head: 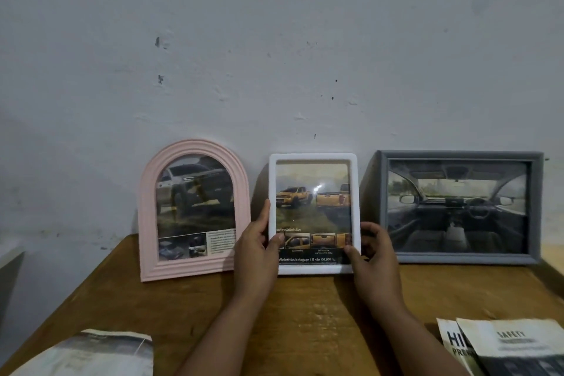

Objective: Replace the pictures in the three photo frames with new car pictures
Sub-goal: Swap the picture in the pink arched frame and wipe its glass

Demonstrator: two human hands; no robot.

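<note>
Plain domestic room, likely a home.
Scuffed whitewashed wall (274, 40) behind wooden desk (305, 314); decorative photo frames (195, 210) along rear edge.

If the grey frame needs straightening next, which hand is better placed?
Probably the right hand: it grips the white frame on the edge facing the grey frame. The left hand is on the far side, by the pink frame.

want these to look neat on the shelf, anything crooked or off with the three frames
The pink arched frame tilts slightly to one side, its base not level on the wooden table. The white frame, held by both hands, and the grey frame stand straight. Nothing looks damaged.
</note>
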